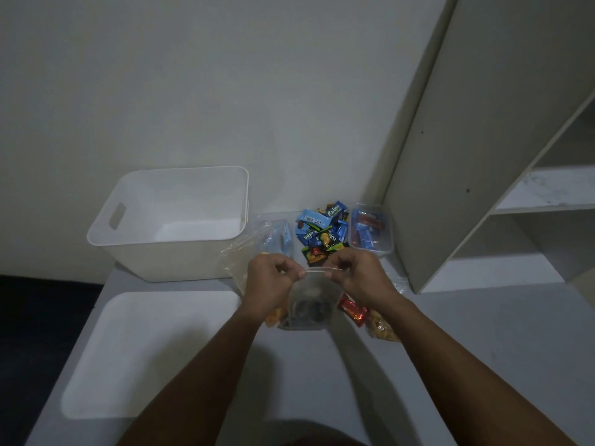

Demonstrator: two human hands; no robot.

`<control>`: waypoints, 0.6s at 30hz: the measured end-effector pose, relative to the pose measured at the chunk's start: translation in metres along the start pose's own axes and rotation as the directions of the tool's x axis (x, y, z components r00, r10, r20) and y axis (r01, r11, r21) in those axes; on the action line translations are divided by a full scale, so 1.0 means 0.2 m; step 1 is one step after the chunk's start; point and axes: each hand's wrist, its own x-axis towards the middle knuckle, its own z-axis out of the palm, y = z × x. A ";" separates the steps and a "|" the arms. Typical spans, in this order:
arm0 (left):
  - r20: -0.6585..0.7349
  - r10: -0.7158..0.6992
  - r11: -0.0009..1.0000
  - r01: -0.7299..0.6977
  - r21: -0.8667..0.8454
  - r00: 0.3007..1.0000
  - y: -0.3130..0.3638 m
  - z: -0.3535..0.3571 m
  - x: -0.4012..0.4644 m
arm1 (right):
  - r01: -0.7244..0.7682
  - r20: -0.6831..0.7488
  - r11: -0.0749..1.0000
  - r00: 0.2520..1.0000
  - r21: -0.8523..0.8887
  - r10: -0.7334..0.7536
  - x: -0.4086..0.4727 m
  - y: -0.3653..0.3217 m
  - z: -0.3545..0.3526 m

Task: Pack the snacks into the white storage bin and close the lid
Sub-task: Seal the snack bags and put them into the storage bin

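Both my forearms reach up from the bottom of the frame and converge at its centre. My left hand (269, 280) and my right hand (354, 275) face each other with knuckles up, each pinching one end of the top strip of a clear zip bag (309, 304) between thumb and curled fingers. The strip runs taut and level between my fingertips, and the bag hangs below it with dark, blurred contents I cannot identify.

Lower left lies the flat white lid (141, 352), off the bin, on the grey table (483, 349). Just under my right wrist sit a red wrapped bar (353, 310) and a packet of yellowish snacks (383, 328); an orange packet (274, 317) peeks out beneath my left wrist.

Beyond my hands, in the middle of the frame, a pile of blue, green and black snack packets (323, 231) lies on the table. To its right stands a clear tub (372, 230) holding blue and red bars, to its left another clear bag (273, 238) with something pale blue inside. The white storage bin (167, 249) stands open at centre left, against the wall (225, 91), its visible interior showing only bare white. A beige shelf unit (483, 140) rises at the right.
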 end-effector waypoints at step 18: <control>0.056 -0.093 0.980 0.101 -0.171 0.994 -0.03 -0.07 0.03 | -0.018 0.011 0.996 1.000 0.083 0.017 0.00 0.03 -0.09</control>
